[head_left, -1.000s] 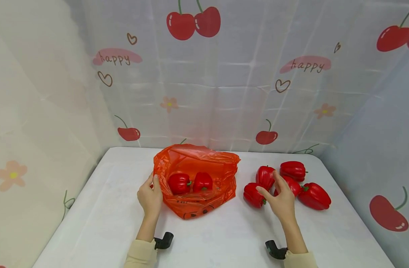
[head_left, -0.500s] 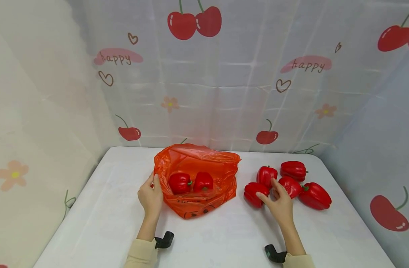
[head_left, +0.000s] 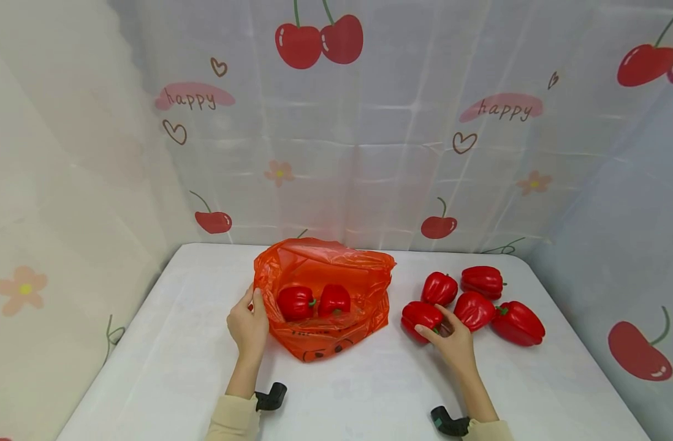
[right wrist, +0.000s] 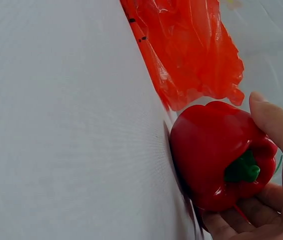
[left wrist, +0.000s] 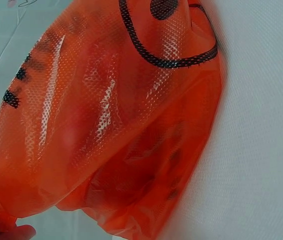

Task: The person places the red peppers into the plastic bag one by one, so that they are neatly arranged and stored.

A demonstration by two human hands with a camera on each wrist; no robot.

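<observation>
My left hand [head_left: 248, 323] pinches the left rim of an orange-red plastic bag [head_left: 369, 269], which lies with its mouth facing me. Inside it sit two red bell peppers, one on the left [head_left: 295, 303] and one on the right [head_left: 334, 299]. In the left wrist view the bag [left wrist: 96, 115] fills most of the picture, with fingertips [left wrist: 24, 231] at its lower corner. Right of the bag, my right hand [head_left: 455, 346] grips the nearest red bell pepper [head_left: 418, 317]. The right wrist view has this pepper [right wrist: 211, 150] between thumb and curled fingers, green stem towards the palm.
Several more red bell peppers lie close by on the right: one behind [head_left: 439, 288], one beside the hand [head_left: 473, 311], others at the far back [head_left: 482, 280] and far right [head_left: 518, 323]. A white table [head_left: 336, 398] ends at a printed curtain [head_left: 358, 184].
My right hand has moved left and lower, from above the group onto the nearest pepper, and its fingers have closed round it. A neighbouring pepper shifted slightly. My left hand has stayed at the bag.
</observation>
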